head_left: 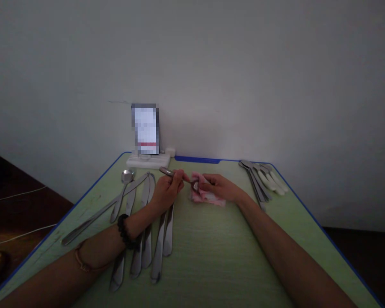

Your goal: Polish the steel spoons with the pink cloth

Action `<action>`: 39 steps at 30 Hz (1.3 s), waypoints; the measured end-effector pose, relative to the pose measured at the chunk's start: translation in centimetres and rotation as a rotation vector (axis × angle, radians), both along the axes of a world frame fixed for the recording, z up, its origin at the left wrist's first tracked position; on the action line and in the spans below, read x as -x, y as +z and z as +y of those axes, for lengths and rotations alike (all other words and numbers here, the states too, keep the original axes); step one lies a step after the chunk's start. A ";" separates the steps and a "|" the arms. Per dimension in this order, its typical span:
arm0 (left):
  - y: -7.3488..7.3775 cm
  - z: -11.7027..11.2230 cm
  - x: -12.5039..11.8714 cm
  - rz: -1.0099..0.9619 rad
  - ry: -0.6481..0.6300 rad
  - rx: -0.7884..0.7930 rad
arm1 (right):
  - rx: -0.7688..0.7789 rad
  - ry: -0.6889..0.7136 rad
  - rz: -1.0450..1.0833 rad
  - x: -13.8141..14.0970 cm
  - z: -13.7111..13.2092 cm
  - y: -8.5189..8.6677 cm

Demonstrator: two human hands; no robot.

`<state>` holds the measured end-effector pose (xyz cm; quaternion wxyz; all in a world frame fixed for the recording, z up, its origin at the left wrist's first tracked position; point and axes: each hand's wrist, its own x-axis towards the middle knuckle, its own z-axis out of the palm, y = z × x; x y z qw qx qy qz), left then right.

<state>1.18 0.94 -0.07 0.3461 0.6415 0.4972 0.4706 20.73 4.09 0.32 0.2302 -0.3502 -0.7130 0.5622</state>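
Note:
My left hand (167,188) is closed around the handle of a metal spoon (167,171), whose handle end sticks out to the left. The spoon's bowl lies against a pink and white cloth (208,198). My right hand (223,186) pinches that cloth around the bowl, with the thumb on top; part of the bowl shows and the rest is hidden. Beneath and beside my left forearm lie several metal table knives (157,261), partly covered by the arm. A round-bowled spoon (127,175) rests to their left, with a long-handled metal utensil (90,220) crossing it.
A pile of metal cutlery (255,182), some pieces with white handles (266,179), lies on the right of the green table (208,256). A lit phone (146,128) stands on a white stand (147,161) at the back left, near the wall. Blue edging borders the tabletop.

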 end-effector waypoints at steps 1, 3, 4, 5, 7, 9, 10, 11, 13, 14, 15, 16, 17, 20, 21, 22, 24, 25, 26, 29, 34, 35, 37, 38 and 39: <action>0.0 -0.1 -0.1 -0.005 -0.021 0.015 | 0.077 0.031 0.001 0.0 -0.2 0.4; -0.1 -0.2 -0.2 -0.026 -0.064 0.062 | 0.241 0.099 -0.006 0.0 -0.7 1.1; -0.2 -0.2 -0.3 -0.040 -0.077 0.085 | 0.307 0.130 -0.009 0.0 -0.9 1.4; -0.3 -0.2 -0.4 -0.055 -0.088 0.103 | 0.357 0.153 -0.009 0.1 -1.1 1.5; -0.6 -0.2 -0.5 -0.111 -0.097 0.116 | 0.414 0.167 0.001 0.2 -1.2 1.6; -0.9 0.0 -0.7 -0.214 -0.104 0.112 | 0.443 0.145 0.013 0.2 -1.1 1.4; -1.0 0.0 -0.7 -0.273 -0.109 0.102 | 0.455 0.130 0.018 0.2 -1.0 1.3; -1.1 0.1 -0.8 -0.328 -0.107 0.085 | 0.469 0.117 0.021 0.1 -0.9 1.1; -1.0 0.2 -0.9 -0.404 -0.094 0.042 | 0.495 0.098 0.026 -0.1 -0.7 0.9; -1.0 0.2 -1.0 -0.427 -0.078 0.020 | 0.508 0.091 0.028 -0.2 -0.7 0.8; -0.9 0.3 -1.0 -0.445 -0.056 0.000 | 0.522 0.087 0.029 -0.2 -0.6 0.8; -0.8 0.3 -1.0 -0.459 -0.034 -0.015 | 0.534 0.088 0.028 -0.3 -0.6 0.8; -0.7 0.3 -0.9 -0.468 -0.017 -0.025 | 0.544 0.094 0.026 -0.4 -0.7 0.8; -0.6 0.3 -0.8 -0.454 0.001 -0.024 | 0.565 0.150 0.002 -0.6 -0.8 0.8; -0.6 0.3 -0.7 -0.432 -0.007 -0.010 | 0.571 0.174 -0.006 -0.6 -0.8 0.8; -0.6 0.4 -0.6 -0.403 -0.016 0.011 | 0.578 0.198 -0.013 -0.6 -0.9 0.8; -0.6 0.4 -0.5 -0.338 -0.029 0.055 | 0.593 0.241 -0.013 -0.5 -1.1 0.9; -0.7 0.4 -0.4 -0.309 -0.035 0.074 | 0.600 0.257 -0.009 -0.5 -1.1 0.9; -0.7 0.3 -0.4 -0.284 -0.041 0.088 | 0.604 0.268 -0.005 -0.5 -1.2 1.0; -0.7 0.3 -0.3 -0.241 -0.081 0.105 | 0.609 0.279 -0.005 -0.4 -1.2 1.2; -0.6 0.5 -0.2 -0.209 -0.134 0.112 | 0.609 0.289 -0.007 -0.4 -1.1 1.1; -0.6 0.5 -0.1 -0.206 -0.143 0.117 | 0.609 0.293 -0.008 -0.4 -1.1 1.1; -0.6 0.5 -0.1 -0.204 -0.152 0.125 | 0.607 0.303 -0.004 -0.5 -1.1 1.0; -0.6 0.5 -0.1 -0.204 -0.150 0.126 | 0.607 0.304 0.004 -0.5 -1.1 0.8; -0.6 0.4 -0.1 -0.203 -0.144 0.121 | 0.607 0.298 0.015 -0.6 -1.1 0.7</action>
